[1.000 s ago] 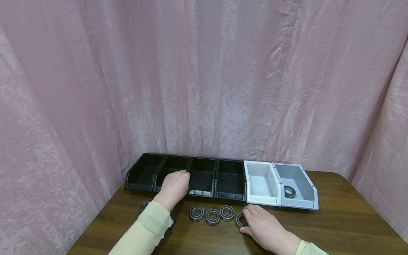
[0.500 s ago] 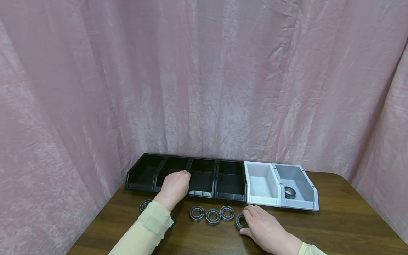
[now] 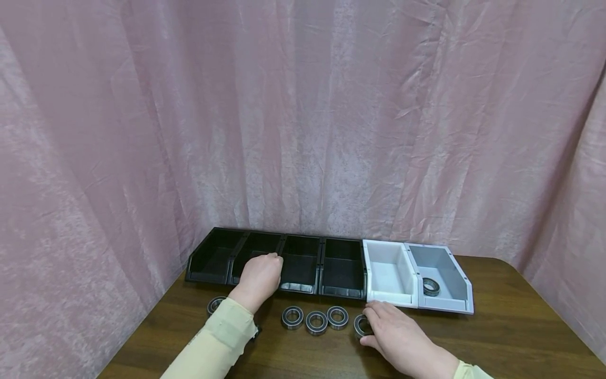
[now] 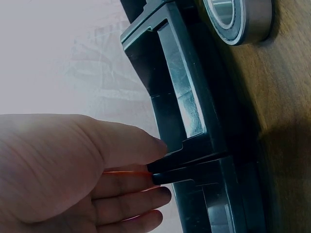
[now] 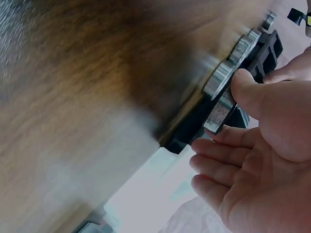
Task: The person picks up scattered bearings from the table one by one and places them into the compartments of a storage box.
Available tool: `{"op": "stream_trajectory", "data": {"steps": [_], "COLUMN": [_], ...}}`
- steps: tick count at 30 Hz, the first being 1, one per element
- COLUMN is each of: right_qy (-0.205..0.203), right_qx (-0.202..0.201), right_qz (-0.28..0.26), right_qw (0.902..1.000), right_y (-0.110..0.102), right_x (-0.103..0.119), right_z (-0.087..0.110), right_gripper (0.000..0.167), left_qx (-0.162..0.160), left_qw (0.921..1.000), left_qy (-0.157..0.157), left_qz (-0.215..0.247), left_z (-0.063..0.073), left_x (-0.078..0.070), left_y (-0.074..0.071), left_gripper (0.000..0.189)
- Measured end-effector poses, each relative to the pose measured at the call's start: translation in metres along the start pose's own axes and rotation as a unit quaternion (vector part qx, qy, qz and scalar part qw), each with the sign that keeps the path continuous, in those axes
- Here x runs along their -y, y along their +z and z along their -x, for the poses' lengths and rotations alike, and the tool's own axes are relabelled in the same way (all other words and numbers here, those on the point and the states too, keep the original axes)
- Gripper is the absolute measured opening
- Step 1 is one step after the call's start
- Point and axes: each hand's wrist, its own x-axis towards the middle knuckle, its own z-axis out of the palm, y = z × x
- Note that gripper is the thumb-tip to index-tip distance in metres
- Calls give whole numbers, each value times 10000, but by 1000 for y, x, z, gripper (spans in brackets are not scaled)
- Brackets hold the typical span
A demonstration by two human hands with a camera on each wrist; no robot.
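Between thumb and forefinger my right hand (image 3: 396, 337) pinches a ball bearing (image 5: 220, 112) by its outer rim, just in front of the white bin (image 3: 392, 302). The other fingers of that hand lie loosely extended in the right wrist view. My left hand (image 3: 259, 276) pinches the adjoining side walls of two black bins (image 4: 198, 92), thumb on one side and forefinger on the other. To the left of the held bearing, a loose bearing (image 3: 337, 317), a second bearing (image 3: 316, 332) and a third bearing (image 3: 292, 327) lie flat on the table.
Several black bins, the white bin and a grey bin (image 3: 447, 303) stand in a row before a pink curtain (image 3: 303, 131). One bearing (image 3: 430, 292) lies in the grey bin. Another bearing (image 3: 212, 305) is partly behind my left forearm on the wooden table (image 3: 511, 326).
My right hand has shifted slightly to the right, and the bearing it pinches has moved with it. The left hand stays at the same bin walls.
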Motion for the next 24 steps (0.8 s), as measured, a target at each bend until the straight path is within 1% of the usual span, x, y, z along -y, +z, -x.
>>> {"op": "stream_trajectory", "data": {"steps": [4,7,11,17,24], "right_qy": [-92,-171,-178,66,180], "right_qx": [-54,-168,-238,-52,-139], "right_qz": [50,83,95,95,239], "right_qw": [9999,9997,9995,9999,9995], "right_y": [-5,-9,-13,-18,-27], "right_x": [-2,-4,-6,-7,-15], "right_z": [0,0,1,4,3], "right_gripper": [44,43,42,49,54], "left_qx": [-18,1,22,-64,-40], "left_qw": [10000,10000,10000,10000,10000], "left_qy": [11,-3,-26,22,8], "left_qz": [-5,-3,-2,3,-2], "left_z": [0,-1,-1,-1,-1], "left_x": [0,0,1,1,1], "left_y": [1,1,2,2,3], "left_gripper": [7,6,6,5,5]}}
